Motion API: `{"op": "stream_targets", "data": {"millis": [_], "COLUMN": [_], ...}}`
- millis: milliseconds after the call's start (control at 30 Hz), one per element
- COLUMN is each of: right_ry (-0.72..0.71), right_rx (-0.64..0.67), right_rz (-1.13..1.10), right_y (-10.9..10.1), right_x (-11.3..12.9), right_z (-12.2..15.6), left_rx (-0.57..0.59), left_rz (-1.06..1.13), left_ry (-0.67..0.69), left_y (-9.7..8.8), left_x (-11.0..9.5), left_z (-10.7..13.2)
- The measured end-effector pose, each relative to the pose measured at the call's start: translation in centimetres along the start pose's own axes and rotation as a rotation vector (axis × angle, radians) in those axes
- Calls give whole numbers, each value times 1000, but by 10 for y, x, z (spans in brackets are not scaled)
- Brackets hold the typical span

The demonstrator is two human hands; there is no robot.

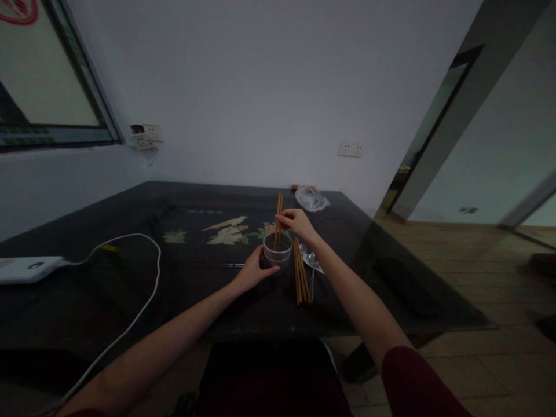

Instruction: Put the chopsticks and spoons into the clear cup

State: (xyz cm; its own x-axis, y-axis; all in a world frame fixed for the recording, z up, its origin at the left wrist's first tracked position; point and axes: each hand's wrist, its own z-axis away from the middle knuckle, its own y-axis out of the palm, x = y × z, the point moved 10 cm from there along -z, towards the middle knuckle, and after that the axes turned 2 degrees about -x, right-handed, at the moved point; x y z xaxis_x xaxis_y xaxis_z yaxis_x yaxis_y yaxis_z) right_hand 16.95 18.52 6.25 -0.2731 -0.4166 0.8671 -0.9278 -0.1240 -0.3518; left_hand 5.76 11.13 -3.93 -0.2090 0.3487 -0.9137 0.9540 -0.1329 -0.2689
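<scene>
A translucent plastic cup stands on the dark table in front of me. My left hand is curved around its left and near side, thumb along the front. With its fingertips pinched, my right hand holds a pair of wooden chopsticks upright, their lower ends inside the cup. Several more wooden chopsticks lie on the table just right of the cup. Beside them are metal spoons and something white under them, partly hidden by my right forearm.
A crumpled clear plastic bag lies by the wall. At the left, a white power strip or similar device trails a white cable across the dark table. A dark flat object sits at the right.
</scene>
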Motion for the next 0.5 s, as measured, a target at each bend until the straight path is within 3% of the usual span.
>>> {"op": "stream_targets", "data": {"millis": [500], "right_ry": [14], "right_rx": [21], "right_rz": [-18], "right_y": [5], "right_x": [-4], "right_z": [-6], "left_rx": [1], "left_rz": [-45], "left_ry": [4], "left_y": [-1], "left_x": [-3], "left_z": [0]}}
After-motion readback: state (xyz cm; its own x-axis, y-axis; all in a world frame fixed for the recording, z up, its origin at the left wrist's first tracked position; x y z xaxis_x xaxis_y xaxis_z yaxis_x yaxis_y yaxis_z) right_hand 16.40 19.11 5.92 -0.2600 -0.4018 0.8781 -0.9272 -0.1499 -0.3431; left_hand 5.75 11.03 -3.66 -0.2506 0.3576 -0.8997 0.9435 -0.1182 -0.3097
